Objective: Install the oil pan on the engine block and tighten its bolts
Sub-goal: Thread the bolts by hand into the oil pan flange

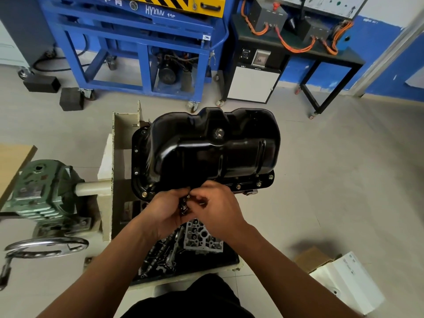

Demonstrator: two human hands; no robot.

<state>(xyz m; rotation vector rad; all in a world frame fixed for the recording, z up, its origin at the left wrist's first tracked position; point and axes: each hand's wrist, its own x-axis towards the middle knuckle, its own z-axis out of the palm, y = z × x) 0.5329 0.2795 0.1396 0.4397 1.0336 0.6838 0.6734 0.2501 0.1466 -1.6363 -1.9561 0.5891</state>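
The black oil pan (206,148) lies sump-up on the cream engine stand (119,125), with several fasteners (249,185) seated in its near flange edge. Just in front of that edge both hands meet. The left hand (165,212) is cupped, fingers curled round a cluster of bolts (184,204), and the right hand (220,207) has its fingertips bent in, pinching at the same cluster.

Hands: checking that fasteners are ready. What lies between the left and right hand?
A small cluster of bolts, held in the left hand and pinched by the right hand; the head view shows it.
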